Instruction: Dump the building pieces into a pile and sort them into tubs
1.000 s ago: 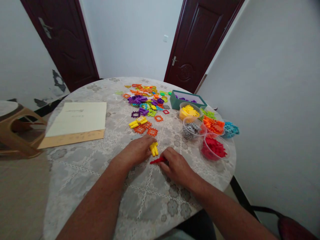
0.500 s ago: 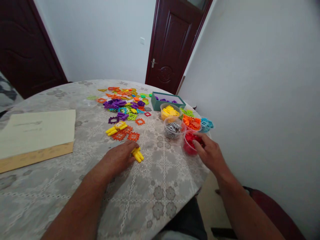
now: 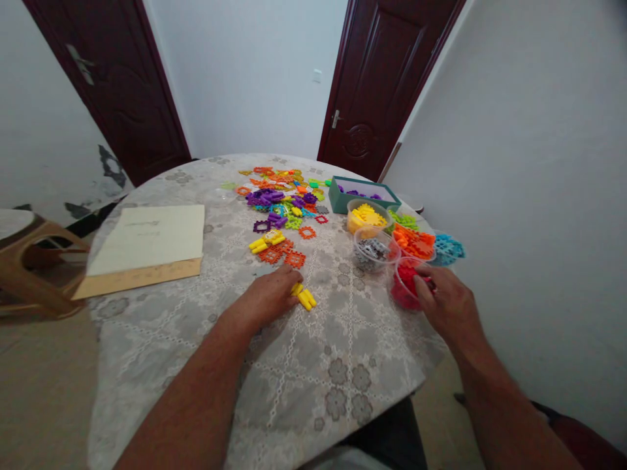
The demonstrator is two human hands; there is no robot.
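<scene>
My left hand (image 3: 275, 294) is closed round a yellow piece (image 3: 306, 298), whose two prongs stick out to the right just over the tablecloth. At the right edge of the table my right hand (image 3: 445, 295) has its thumb and fingers inside the clear tub of red pieces (image 3: 404, 284); what its fingertips hold, if anything, is hidden. Beyond my left hand lie orange square pieces (image 3: 294, 259) and another yellow piece (image 3: 267, 241). Beside the red tub are a tub of grey pieces (image 3: 373, 250) and a tub of orange pieces (image 3: 414, 242).
A pile of mixed coloured pieces (image 3: 274, 199) lies at the back. Near it are a green box (image 3: 337, 197) with purple pieces, a tub of yellow pieces (image 3: 367, 217) and light blue pieces (image 3: 448, 249). Paper sheets (image 3: 161, 236) lie at the left; a wooden stool (image 3: 44, 267) stands beyond.
The camera view has turned left, so everything sits farther right in the picture. My left hand still holds the yellow piece, and my right hand remains in the red tub.
</scene>
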